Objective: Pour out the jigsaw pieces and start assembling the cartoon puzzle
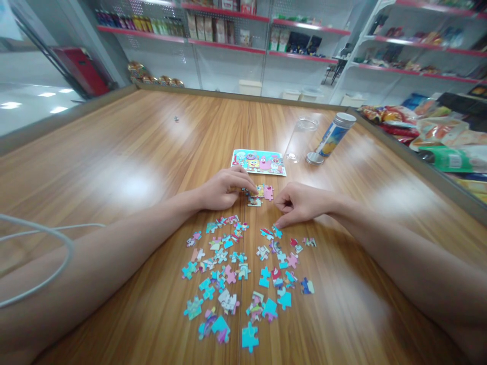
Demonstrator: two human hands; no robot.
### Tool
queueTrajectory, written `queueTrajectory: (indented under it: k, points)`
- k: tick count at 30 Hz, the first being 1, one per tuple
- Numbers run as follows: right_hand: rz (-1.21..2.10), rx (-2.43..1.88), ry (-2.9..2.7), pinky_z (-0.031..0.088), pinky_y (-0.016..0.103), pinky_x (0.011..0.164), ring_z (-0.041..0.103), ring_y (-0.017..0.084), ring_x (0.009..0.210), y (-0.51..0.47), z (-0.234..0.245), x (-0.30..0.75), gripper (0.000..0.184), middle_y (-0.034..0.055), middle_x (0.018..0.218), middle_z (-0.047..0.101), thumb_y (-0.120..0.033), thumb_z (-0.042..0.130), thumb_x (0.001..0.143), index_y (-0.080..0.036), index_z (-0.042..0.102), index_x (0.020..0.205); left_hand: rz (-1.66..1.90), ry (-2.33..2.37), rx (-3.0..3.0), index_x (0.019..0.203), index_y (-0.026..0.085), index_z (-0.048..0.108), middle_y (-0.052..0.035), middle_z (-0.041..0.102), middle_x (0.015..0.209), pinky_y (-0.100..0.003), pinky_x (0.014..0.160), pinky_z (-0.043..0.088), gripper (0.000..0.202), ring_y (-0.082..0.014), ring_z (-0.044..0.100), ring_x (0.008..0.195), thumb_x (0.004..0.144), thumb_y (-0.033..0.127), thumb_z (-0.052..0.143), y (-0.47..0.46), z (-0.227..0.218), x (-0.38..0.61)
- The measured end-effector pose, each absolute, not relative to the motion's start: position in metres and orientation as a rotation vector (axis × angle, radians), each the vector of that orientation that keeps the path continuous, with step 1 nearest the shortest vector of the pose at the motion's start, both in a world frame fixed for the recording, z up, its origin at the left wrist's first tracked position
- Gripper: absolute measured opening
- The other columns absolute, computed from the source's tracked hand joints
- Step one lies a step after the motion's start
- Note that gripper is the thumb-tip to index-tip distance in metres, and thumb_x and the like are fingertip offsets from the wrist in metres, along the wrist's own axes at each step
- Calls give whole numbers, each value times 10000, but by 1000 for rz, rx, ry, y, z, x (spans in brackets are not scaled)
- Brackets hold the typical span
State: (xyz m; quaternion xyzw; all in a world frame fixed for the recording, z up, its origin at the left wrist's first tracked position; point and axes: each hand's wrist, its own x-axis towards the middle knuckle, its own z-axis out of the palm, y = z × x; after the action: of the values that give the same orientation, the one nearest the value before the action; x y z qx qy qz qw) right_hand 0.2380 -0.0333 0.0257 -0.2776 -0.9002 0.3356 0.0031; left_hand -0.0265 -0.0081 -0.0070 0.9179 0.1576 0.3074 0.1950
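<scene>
My left hand [227,187] lies over a small cluster of joined jigsaw pieces [259,191], its fingers stretched out and touching them. The cluster shows yellow and pink parts; some of it is hidden under the fingers. To its right, my right hand [302,203] rests with fingers curled in and thumb pointing down beside a loose blue piece [277,231]. Nothing shows inside that hand. Nearer to me, many loose jigsaw pieces [265,276] are scattered, mostly blue with some pink. A colourful cartoon picture card [258,163] lies just beyond the cluster.
A clear plastic cylinder [300,139] and a printed canister [335,136] stand at the back right, with a metal lid [314,158] close by. One small piece [176,119] lies far left. A white cable [57,230] loops at left; packaged snacks [437,132] lie beyond the right edge.
</scene>
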Motion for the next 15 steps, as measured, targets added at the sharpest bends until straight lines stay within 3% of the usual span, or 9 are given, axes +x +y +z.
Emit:
queueTrajectory:
  k: [7,15]
  points:
    - [948,-998,-2673,190,244,510,285,57,503,-35,17,233,533,-88,515,309,-471,741,797,-174,364,563,843,454,2575,1100,229,738,-44,745,1013,-398,922,515,585,-198,622,961,662,-34,452,-5,-11,-29]
    - [1296,-800,-2442,220,234,518,287,58,515,-31,14,236,471,-96,548,308,-387,720,817,-188,355,594,885,435,2574,1106,236,733,-51,740,1042,-415,944,502,558,-195,636,974,694,-24,462,-6,-8,-30]
